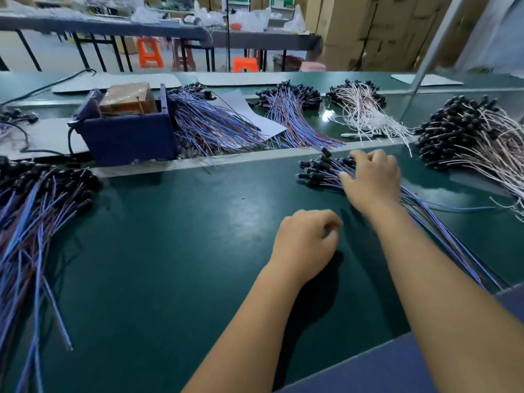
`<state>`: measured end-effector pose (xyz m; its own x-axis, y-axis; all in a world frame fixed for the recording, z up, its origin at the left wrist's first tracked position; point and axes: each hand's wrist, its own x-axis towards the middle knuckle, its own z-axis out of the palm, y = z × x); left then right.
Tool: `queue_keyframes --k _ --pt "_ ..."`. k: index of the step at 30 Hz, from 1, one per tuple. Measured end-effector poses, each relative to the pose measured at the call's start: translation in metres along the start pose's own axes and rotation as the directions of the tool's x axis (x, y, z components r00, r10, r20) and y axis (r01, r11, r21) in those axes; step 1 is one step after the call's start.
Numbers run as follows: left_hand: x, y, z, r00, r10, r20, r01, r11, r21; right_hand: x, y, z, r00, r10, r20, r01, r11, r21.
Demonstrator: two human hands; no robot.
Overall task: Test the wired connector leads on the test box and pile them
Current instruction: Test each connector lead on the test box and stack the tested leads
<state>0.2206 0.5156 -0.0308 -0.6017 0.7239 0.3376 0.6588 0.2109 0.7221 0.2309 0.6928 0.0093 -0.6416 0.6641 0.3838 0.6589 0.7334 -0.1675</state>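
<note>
Right fingers (365,163) curl on leads (320,170), left fingers (326,222) loosely curled, over green bench (170,236).

- Dark green bench (175,236) is carrying pretty much everything here
- Blue test box (133,137) is sitting at the back left, right beside a blue-wired lead pile (215,126)
- More lead piles are lying around — a big one at the left edge (31,211), a white-wired one (365,109) at the back, another far right (467,134)
- A small bundle (320,171) is resting near the middle right
- White sheet (249,114) and a marker pen (363,135) are lying at the back

Blue-purple leads (320,168) (black connectors), green table (170,236)
</note>
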Motion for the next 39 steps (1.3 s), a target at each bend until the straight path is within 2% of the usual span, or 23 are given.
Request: queue_keyframes --k 3,6,12,16,18,20,22,24,26,30,34,39 --pt "0.003 -0.007 -0.013 0.972 -0.137 -0.189 0.131 0.990 -0.046 -0.015 -0.051 0.013 0.983 -0.178 -0.045 0.182 0.978 0.102" --pt "0.001 -0.024 -0.040 0.902 -0.273 -0.334 0.259 0.962 -0.087 -0.026 -0.103 0.027 0.946 -0.324 0.009 0.308 0.908 0.284" --pt "-0.008 -0.070 -0.108 0.771 -0.345 -0.535 0.390 0.920 -0.032 -0.039 -0.195 0.043 0.925 -0.366 0.098 0.261 0.803 0.536" --pt "-0.016 -0.093 -0.139 0.660 -0.362 -0.658 0.468 0.884 -0.017 -0.063 -0.247 0.045 0.908 -0.390 0.154 0.151 0.646 0.748" --pt "-0.021 -0.103 -0.147 0.626 -0.384 -0.679 0.499 0.866 -0.029 -0.075 -0.260 0.050 0.913 -0.350 0.207 0.042 0.587 0.808" --pt "-0.024 -0.112 -0.153 0.615 -0.399 -0.680 0.570 0.821 0.033 -0.081 -0.261 0.055 0.920 -0.327 0.218 0.021 0.594 0.804" --pt "-0.024 -0.121 -0.159 0.596 -0.467 -0.653 0.699 0.702 0.135 -0.083 -0.257 0.059 0.923 -0.326 0.205 0.014 0.561 0.828" --pt "-0.025 -0.125 -0.169 0.532 -0.573 -0.623 0.800 0.581 0.149 -0.082 -0.255 0.060 0.919 -0.336 0.208 0.005 0.535 0.845" --pt "-0.027 -0.128 -0.179 0.488 -0.619 -0.615 0.841 0.522 0.142 -0.083 -0.255 0.061 0.912 -0.353 0.210 0.013 0.536 0.844" --pt "-0.033 -0.136 -0.199 0.472 -0.614 -0.633 0.835 0.541 0.099 -0.084 -0.256 0.062 0.900 -0.393 0.189 0.078 0.571 0.818" --pt "-0.037 -0.141 -0.206 0.418 -0.595 -0.686 0.846 0.531 0.055 -0.084 -0.256 0.061 0.899 -0.395 0.190 0.085 0.582 0.809" --pt "-0.038 -0.141 -0.205 0.395 -0.585 -0.708 0.846 0.532 0.034 -0.086 -0.258 0.059 0.897 -0.403 0.181 0.116 0.610 0.784"
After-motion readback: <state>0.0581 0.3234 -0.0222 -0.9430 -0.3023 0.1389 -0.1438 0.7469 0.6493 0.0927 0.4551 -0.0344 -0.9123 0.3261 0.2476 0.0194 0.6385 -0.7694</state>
